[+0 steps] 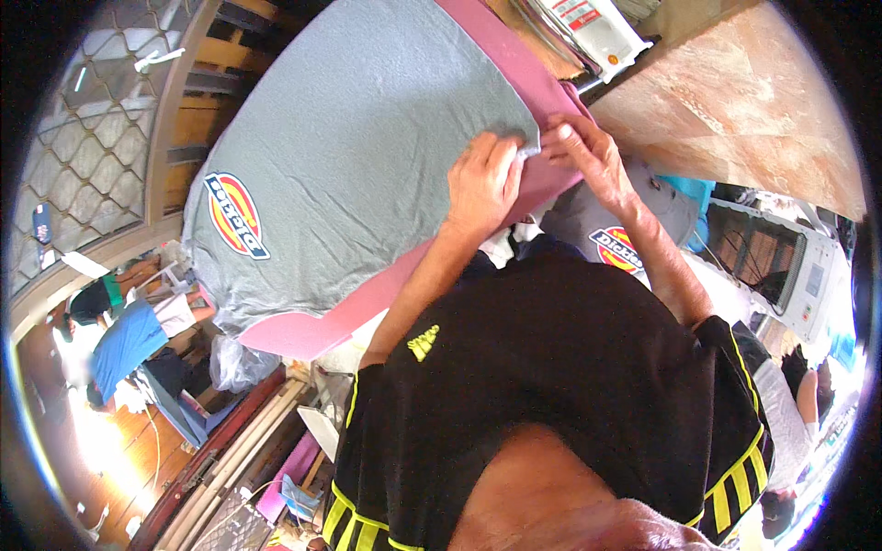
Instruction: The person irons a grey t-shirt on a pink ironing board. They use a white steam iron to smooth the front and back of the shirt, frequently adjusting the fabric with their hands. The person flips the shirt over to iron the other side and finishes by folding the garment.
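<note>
We're looking down at a grey shirt lying flat on a pink board, printed badge facing up near the far-left side. The board is carrying the shirt w/ the fabric spread smooth across it, prob. so the cloth is staying taut & wrinkle-free while we're working the edge.

Our left hand is resting knuckles-up on the shirt's near-right corner, fingers curled & closed on the grey hem. Our right hand is sitting just beside it, touching, fingers bent together & pinching the same bit of hem where it's meeting the board's edge. Both hands are crowding one spot, so it seems we're tugging or tucking that corner, not the whole shirt.

Below the hands, another grey garment w/ a similar badge is lying partly hidden behind our right forearm. A tan counter is running off to the right; a white machine is standing beneath it. Other people are sitting far left, well apart from us
</note>
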The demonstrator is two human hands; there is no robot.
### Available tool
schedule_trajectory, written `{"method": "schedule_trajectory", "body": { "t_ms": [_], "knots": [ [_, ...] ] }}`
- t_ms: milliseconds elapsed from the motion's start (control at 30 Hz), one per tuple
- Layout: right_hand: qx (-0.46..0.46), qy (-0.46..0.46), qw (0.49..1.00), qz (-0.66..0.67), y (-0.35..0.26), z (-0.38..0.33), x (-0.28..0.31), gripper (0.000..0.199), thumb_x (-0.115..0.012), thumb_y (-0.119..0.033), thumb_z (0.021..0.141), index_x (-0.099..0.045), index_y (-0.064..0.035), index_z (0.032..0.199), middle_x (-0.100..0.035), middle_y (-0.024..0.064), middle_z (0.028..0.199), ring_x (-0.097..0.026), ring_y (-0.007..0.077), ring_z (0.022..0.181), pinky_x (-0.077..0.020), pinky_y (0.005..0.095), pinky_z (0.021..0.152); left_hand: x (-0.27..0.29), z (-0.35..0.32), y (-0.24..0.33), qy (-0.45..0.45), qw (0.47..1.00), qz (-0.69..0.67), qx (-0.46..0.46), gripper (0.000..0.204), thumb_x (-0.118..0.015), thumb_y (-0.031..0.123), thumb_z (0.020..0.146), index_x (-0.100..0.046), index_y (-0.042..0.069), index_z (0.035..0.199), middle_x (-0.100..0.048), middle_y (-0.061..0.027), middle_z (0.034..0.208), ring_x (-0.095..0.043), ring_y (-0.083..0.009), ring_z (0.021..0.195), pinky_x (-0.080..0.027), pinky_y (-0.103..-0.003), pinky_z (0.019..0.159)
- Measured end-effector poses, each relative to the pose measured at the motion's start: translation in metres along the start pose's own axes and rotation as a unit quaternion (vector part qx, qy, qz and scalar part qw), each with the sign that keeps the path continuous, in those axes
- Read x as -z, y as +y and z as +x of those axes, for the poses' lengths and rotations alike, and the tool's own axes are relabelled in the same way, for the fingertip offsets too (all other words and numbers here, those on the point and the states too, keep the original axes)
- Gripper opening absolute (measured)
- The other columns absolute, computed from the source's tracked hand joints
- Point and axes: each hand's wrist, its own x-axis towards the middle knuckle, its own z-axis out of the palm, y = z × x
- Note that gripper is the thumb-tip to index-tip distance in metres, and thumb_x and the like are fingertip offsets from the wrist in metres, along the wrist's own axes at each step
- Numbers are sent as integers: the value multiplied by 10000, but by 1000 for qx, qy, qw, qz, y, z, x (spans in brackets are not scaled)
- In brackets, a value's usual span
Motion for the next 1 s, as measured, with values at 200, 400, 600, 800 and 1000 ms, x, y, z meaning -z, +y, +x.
{"method": "schedule_trajectory", "body": {
  "t_ms": [200,400,600,800,1000],
  "knots": [
    [-196,-84,959,187,-42,104,-58,683,-494,-566,986,-517,-12,1384,-575,189,1348,-574,320,1193,-459,468,1024,11,-2,9,62,995,-27,-70,458,-738,141,706,-675,74,1155,-557,-64,863,-569,-268,784,-455,-418,693],
    [-86,-124,982,114,-75,278,-97,489,-552,-380,1003,-560,-6,1317,-600,172,1315,-599,283,1157,-496,431,979,-6,-11,9,61,997,-34,-40,407,-732,67,685,-698,86,1091,-516,-36,816,-564,-238,761,-461,-391,677],
    [122,0,922,-368,-39,446,-73,472,-654,-329,882,-610,-68,1273,-621,173,1284,-531,354,1249,-450,482,1014,-32,-13,15,54,997,-48,-20,255,-743,72,729,-679,89,975,-501,-39,782,-577,-233,727,-475,-383,650],
    [326,14,804,-498,-59,398,-102,400,-604,-169,878,-604,-65,1264,-665,191,1164,-587,374,1146,-485,464,956,-39,-18,12,62,998,-27,11,253,-784,169,761,-635,94,951,-538,-54,792,-583,-257,714,-475,-392,620],
    [355,130,766,-519,-94,316,-100,432,-564,-96,883,-544,-7,1305,-645,259,1136,-565,417,1148,-474,484,961,-42,-20,13,0,999,33,-6,268,-743,217,779,-629,89,985,-558,-55,848,-607,-241,792,-486,-386,700]
  ]
}}
